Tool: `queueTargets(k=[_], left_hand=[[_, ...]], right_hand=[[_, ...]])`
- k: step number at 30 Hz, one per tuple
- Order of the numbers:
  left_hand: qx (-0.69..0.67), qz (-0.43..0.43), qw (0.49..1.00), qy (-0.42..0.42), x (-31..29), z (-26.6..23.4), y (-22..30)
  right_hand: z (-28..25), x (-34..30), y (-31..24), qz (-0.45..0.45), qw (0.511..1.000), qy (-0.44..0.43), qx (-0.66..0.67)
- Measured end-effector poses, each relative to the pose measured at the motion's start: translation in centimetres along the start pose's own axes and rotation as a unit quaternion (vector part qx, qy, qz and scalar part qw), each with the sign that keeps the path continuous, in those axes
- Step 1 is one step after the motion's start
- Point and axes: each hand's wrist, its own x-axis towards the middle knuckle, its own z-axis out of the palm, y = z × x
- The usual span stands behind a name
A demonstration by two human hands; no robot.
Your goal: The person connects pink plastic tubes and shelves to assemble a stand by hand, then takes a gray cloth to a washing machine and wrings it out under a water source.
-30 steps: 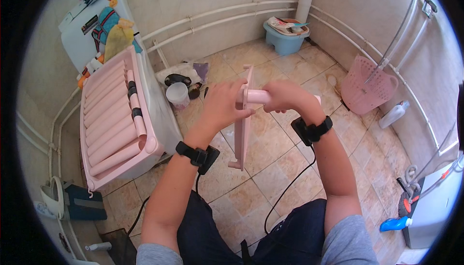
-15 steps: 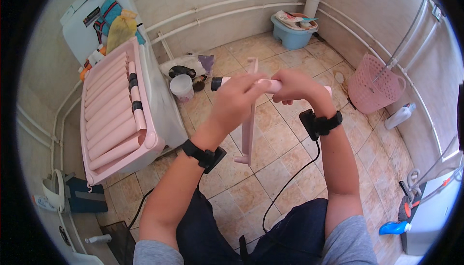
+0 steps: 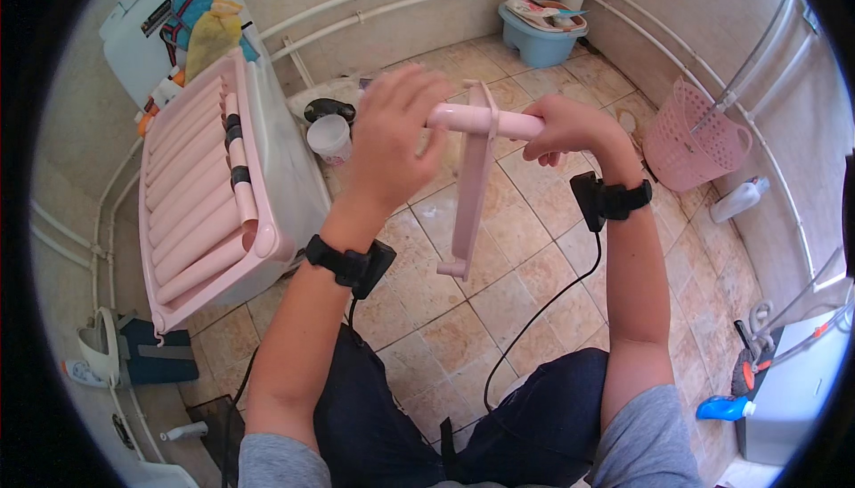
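Note:
A pink tube (image 3: 465, 117) lies level in front of me, passing through the loop at the upper end of a long pink plastic bracket (image 3: 471, 194). The bracket hangs down from it, with a short peg at its lower end. My right hand (image 3: 570, 129) is closed around the tube's right end. At the opposite end is my left hand (image 3: 396, 127), palm turned to the tube, thumb apart from slightly blurred fingers. It hides the tube's left tip. Both wrists wear black straps with small boxes; dark cables run down from them.
At left, a pink tray (image 3: 278, 243) of several pink tubes, some black-banded, rests on a white appliance. A white bucket (image 3: 330, 138) stands beyond it. A blue tub (image 3: 534, 40) is in the far corner; a pink basket (image 3: 699, 145) stands right. Pipes line the walls.
My left hand has moved left and up along the tube to its left end, covering the black band there. The right hand has shifted right, and more of the bracket's loop shows.

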Motion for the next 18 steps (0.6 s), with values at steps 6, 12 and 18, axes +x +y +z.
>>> queueTargets(k=[6,12,18], left_hand=[[-0.066,-0.065,0.988,-0.127,-1.0,1.9,2.0],[-0.032,-0.123,0.968,-0.214,-0.8,1.5,1.7],[-0.032,-0.095,0.972,-0.213,-1.5,0.6,1.1]], right_hand=[[1.4,-0.3,-2.8,-0.019,0.997,0.013,-0.067],[2.3,0.2,-3.7,-0.030,0.997,-0.012,-0.073],[3.3,-0.7,-4.6,-0.042,0.990,0.015,-0.131]])
